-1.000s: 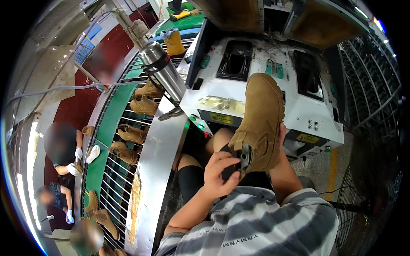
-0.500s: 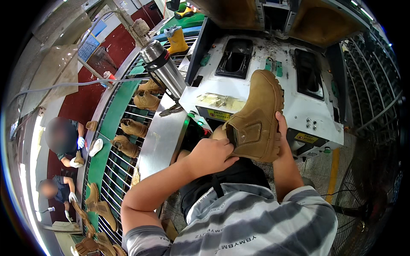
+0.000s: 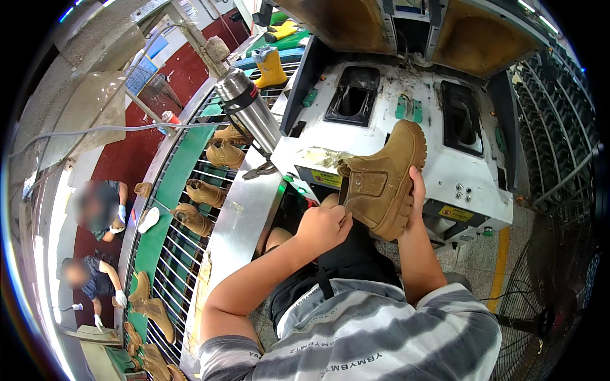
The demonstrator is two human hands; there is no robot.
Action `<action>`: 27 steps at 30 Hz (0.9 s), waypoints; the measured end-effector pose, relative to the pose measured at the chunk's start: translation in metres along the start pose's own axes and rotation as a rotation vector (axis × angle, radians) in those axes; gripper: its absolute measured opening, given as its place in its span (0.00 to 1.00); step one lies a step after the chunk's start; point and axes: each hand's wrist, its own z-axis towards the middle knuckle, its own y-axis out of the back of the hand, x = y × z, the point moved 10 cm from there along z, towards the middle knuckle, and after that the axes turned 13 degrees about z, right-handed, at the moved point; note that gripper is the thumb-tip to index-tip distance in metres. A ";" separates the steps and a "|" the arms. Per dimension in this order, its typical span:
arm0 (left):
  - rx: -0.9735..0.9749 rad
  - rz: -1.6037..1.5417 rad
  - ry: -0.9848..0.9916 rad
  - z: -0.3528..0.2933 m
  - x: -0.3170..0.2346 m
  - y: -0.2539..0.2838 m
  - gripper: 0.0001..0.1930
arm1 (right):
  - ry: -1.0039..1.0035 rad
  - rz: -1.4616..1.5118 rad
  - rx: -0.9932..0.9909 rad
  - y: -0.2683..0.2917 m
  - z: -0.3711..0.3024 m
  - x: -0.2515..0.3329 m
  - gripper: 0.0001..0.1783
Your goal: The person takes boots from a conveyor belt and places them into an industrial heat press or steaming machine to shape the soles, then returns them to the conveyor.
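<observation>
A tan suede ankle boot (image 3: 381,184) with a thick lugged sole is tilted in front of me, its toe pointing up and away and its opening facing left. My right hand (image 3: 414,206) grips it from the sole side, the thumb lying along the sole. Close by the lower edge of the boot's opening, my left hand (image 3: 324,227) is closed with its fingers curled. What those fingers hold, if anything, is hidden. Beyond the boot stands a white machine (image 3: 298,152) with two dark wells and raised lids.
Left of me, a roller conveyor (image 3: 166,257) with a green strip carries several tan boots (image 3: 204,192). A steel thermos (image 3: 248,108) and dark scissors (image 3: 260,170) rest near the machine. Two people work past the conveyor. A fan (image 3: 540,317) stands at the right.
The boot has tipped, its opening rising and its toe shifting slightly right. My left hand has moved a little down from the boot's opening. My right hand keeps its grip.
</observation>
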 end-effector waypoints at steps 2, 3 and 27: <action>-0.006 -0.060 0.078 0.005 0.006 -0.003 0.17 | 0.059 -0.015 0.005 0.002 0.004 0.006 0.30; -0.020 -0.104 0.101 0.011 0.010 -0.003 0.17 | 0.086 -0.012 0.001 0.007 0.007 0.009 0.30; -0.260 -0.700 -0.134 0.009 -0.001 0.038 0.18 | 0.035 0.152 0.258 -0.015 0.010 0.020 0.39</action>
